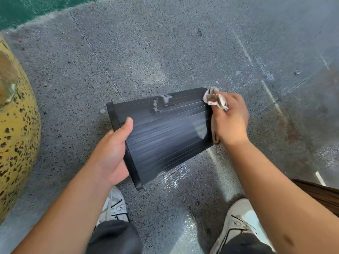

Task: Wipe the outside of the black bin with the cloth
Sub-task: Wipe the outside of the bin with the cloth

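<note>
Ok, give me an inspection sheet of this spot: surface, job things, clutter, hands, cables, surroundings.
Surface: speckled grey stone floor, wet glossy patches near the feet.
Job's things: black bin held tipped on its side, ribbed wall up, with a pale smear near its far edge; crumpled cloth at the base-end corner.
Clutter: small pebble on the floor.
Hands: left hand has its grip on the rim end, thumb on the wall; right hand bunches the cloth against the bin.
Cables: nothing seen.
Surroundings: yellow speckled rounded object on the left, green strip at top, white shoes below.
</note>
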